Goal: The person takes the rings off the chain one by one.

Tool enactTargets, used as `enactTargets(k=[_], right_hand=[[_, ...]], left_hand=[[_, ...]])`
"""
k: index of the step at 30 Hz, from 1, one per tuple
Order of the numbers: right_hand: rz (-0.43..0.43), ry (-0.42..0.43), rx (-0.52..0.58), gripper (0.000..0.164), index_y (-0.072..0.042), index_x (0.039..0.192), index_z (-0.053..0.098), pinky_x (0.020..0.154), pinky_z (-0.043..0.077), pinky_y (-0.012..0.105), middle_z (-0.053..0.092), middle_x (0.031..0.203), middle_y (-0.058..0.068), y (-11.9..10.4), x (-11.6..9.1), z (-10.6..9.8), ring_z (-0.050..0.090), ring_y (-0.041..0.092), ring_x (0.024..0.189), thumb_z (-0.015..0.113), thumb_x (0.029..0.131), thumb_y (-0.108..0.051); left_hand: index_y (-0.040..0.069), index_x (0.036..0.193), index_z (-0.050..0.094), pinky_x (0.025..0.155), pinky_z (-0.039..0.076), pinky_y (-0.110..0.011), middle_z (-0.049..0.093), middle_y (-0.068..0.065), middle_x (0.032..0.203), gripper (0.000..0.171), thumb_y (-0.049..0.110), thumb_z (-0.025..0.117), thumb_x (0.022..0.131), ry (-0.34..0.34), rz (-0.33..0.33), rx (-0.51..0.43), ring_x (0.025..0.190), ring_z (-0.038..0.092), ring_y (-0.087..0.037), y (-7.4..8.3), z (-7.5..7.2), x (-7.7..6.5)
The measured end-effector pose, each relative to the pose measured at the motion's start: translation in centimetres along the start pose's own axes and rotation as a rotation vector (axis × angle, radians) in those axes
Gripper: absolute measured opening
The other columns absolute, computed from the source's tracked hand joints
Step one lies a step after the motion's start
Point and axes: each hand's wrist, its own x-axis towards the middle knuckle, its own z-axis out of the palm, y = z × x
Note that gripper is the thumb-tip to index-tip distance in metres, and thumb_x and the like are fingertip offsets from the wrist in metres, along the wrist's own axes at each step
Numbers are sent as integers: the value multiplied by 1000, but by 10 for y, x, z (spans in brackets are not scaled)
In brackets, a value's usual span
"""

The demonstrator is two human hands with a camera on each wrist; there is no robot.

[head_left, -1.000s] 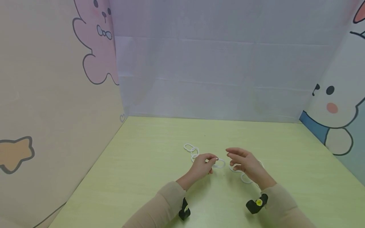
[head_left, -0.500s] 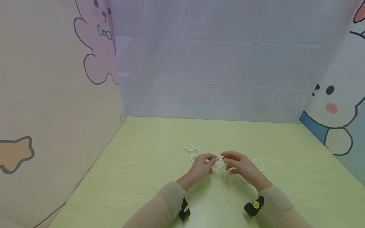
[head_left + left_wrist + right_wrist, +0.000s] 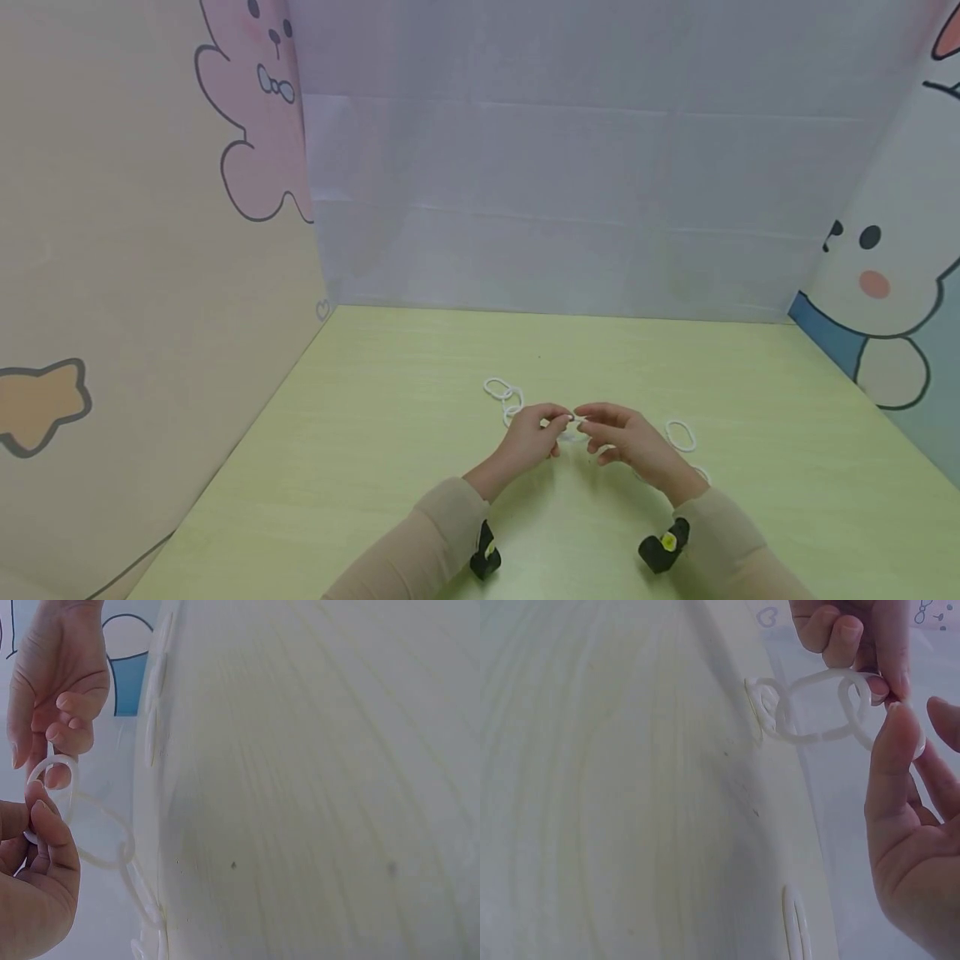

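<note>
Right hand [image 3: 630, 442] is closer in than a second ago, now at the white ring [image 3: 73, 780] that the left hand [image 3: 528, 431] pinches above the worktop [image 3: 420, 358]; left stays put. Can't tell if the right grips it. Done so far, I'd say: white ring joined to the chain [image 3: 782, 712] trailing left of the left hand. Remaining: loose-looking rings [image 3: 667, 432] right of the right hand, partly hidden, count unclear.

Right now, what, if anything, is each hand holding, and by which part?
The left hand pinches a white ring, linked to a chain, by its rim. The right hand is at that ring too, but whether it grips cannot be told.
</note>
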Motion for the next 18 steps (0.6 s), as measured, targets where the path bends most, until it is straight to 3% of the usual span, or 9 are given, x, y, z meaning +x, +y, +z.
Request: enactTargets(k=[14,18], right_hand=[[-8,39,-28,39,15,111,49,66,52,32,59,94,17,3,1,3,58,17,72,57,93,-19],[-5,55,-29,40,15,110,49,65,53,33,59,92,16,2,2,3,58,17,70,58,92,-20]], left_hand=[[3,103,64,43,38,-20,62,-11,88,19,16,52,95,-6,-14,-25,46,50,-8,-3,2,2],[3,107,63,46,42,-21,61,-4,90,23,20,51,96,-13,-46,-35,50,55,-9,-1,1,2]])
